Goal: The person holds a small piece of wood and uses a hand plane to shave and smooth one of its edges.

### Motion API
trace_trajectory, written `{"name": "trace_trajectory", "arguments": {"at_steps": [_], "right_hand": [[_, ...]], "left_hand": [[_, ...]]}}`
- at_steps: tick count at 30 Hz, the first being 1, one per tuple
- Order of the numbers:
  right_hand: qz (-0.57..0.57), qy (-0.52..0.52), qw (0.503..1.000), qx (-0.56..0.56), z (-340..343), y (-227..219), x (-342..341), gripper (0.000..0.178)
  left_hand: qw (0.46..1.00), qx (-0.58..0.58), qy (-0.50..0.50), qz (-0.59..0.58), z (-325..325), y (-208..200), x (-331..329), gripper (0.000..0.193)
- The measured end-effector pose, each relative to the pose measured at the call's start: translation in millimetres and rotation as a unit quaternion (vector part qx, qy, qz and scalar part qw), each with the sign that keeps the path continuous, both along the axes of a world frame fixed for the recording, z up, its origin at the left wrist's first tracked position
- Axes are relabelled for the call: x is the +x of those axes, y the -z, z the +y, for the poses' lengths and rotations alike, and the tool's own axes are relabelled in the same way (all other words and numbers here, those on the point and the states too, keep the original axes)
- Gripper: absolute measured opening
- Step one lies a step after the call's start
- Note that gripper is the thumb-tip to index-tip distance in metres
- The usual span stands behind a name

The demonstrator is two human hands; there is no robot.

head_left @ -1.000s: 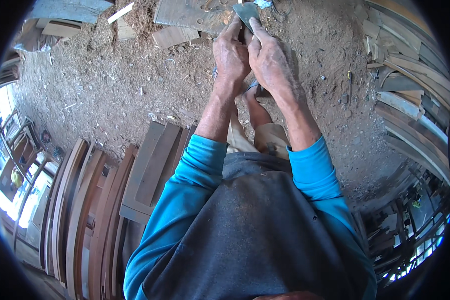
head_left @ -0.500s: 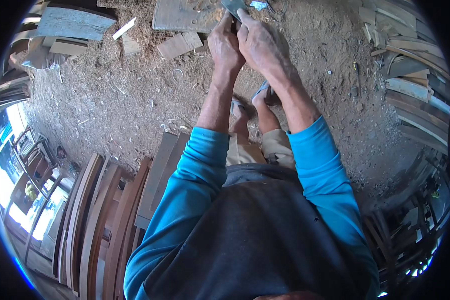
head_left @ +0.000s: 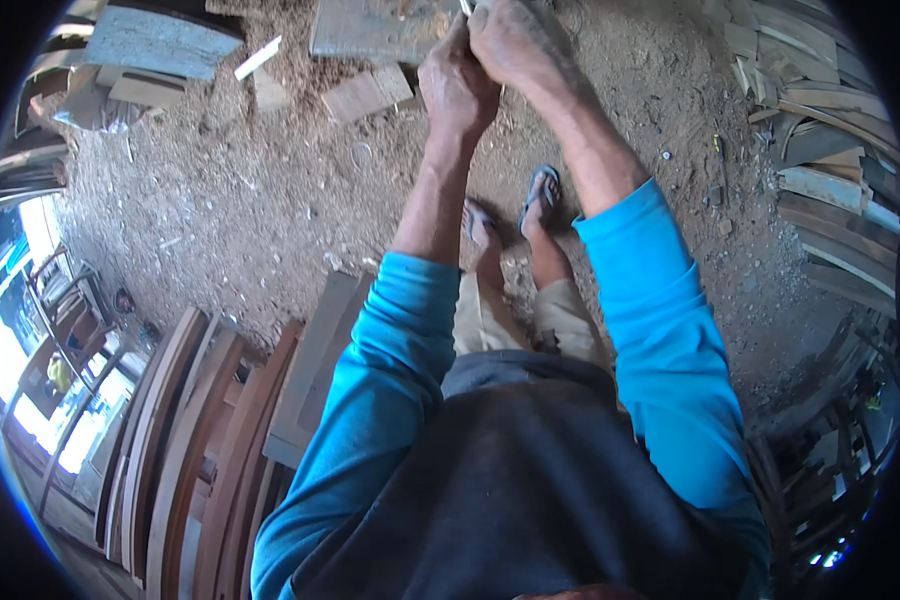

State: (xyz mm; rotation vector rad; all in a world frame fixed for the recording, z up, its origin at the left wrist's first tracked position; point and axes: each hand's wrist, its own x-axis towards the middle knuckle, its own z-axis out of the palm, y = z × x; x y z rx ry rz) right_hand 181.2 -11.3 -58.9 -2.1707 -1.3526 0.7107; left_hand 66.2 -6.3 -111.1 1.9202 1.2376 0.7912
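At the top edge of the view, my left hand and my right hand are close together, both with fingers curled. Between their fingertips shows the pale narrow edge of a thin flat piece. Most of this piece is hidden by my fingers or cut off by the picture's edge, so its kind cannot be made out. Beyond my left hand, a broad worn wooden board lies on the ground.
A short wood offcut lies near the board. Stacked planks stand at the lower left, with a grey box-like piece beside them. Wood scraps pile up along the right. A yellow-handled tool lies on the sawdust-covered ground.
The dark flat piece showed its broad face earlier; now only a pale narrow edge shows. My right hand has shifted upward in the picture, and more of my sandalled feet shows.
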Motion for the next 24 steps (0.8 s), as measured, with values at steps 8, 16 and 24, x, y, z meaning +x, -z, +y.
{"name": "trace_trajectory", "arguments": {"at_steps": [8,16,24], "right_hand": [[0.048,0.02,0.991,0.121,-53.1,15.9,1.9,0.049],[0.051,-0.007,0.999,-0.002,-53.1,-7.7,-17.0,0.041],[0.057,-0.006,0.994,-0.089,-65.4,-34.6,-20.2,0.044]], "left_hand": [[0.998,-0.045,-0.032,-0.042,-5.5,1.1,-3.1,0.022],[0.995,-0.085,-0.011,-0.052,-2.8,-4.4,-6.3,0.021],[0.994,-0.1,-0.035,-0.034,-2.6,-3.8,-7.0,0.019]]}}
